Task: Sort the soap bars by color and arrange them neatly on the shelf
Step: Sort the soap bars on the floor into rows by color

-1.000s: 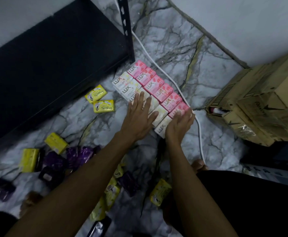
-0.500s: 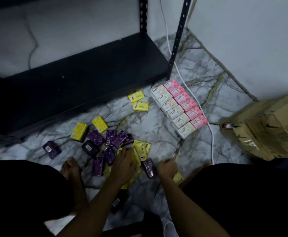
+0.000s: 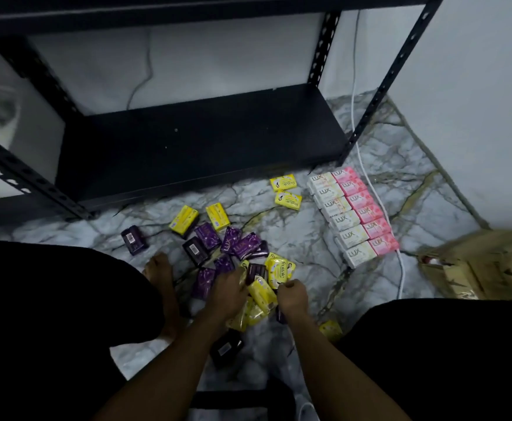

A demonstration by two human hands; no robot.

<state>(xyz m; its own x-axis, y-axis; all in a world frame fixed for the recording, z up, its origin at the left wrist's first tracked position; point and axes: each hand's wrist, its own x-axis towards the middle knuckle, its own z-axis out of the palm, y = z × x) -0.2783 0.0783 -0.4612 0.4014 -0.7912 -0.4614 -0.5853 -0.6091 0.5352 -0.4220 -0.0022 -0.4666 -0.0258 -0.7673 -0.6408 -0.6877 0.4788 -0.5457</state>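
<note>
- Head view: left hand (image 3: 229,291) and right hand (image 3: 291,294) curl their fingers on yellow soap bars (image 3: 262,294) in the floor pile; loose wrappers could slip.
- Purple bars (image 3: 242,246) lie mixed in, risking a wrong pick.
- White and pink rows (image 3: 352,215) beside the white cable (image 3: 370,183) might get knocked.
- Shelf (image 3: 200,138) holds no soap.

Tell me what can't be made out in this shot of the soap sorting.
Head view only:
- Left hand: fingers buried among the yellow soap bars, grip unclear.
- Bars beneath both forearms: covered.
- Cardboard box: cut off by the right edge.
- Purple soap bars: small print too dim.
</note>
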